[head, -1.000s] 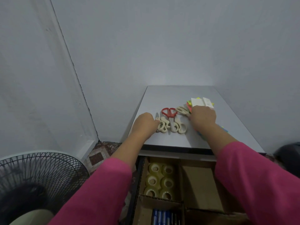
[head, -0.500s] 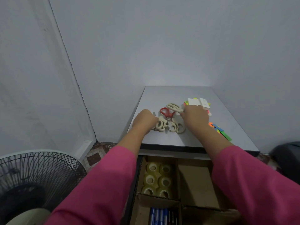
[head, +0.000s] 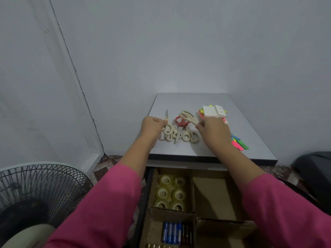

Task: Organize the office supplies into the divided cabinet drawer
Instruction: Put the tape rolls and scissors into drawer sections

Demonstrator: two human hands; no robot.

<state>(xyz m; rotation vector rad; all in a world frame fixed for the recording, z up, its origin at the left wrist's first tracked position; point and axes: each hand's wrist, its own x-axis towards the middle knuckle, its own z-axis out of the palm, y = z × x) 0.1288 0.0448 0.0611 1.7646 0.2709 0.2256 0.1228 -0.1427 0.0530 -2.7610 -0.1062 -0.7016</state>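
Several cream-handled scissors (head: 180, 136) and one red-handled pair (head: 181, 122) lie bunched on the grey cabinet top (head: 193, 102). My left hand (head: 152, 126) grips one cream pair near its pivot, blade pointing away. My right hand (head: 213, 131) pinches the blade end of another cream pair (head: 188, 116), its handles raised toward the wall. Below, the open drawer's cardboard dividers (head: 193, 194) hold tape rolls (head: 170, 192) at the back left and blue batteries (head: 172, 233) in front of them. The back right compartment (head: 215, 196) holds nothing.
Stacked sticky notes (head: 214, 111) and neon page flags (head: 239, 143) lie on the right of the cabinet top. A floor fan (head: 35, 194) stands at the lower left. A dark object (head: 315, 176) sits at the right. Walls close in behind and on both sides.
My right hand has shifted left off the sticky notes and taken one cream pair, lifting it clear of the bunch. My left hand has closed round another pair and turned it blade-away.
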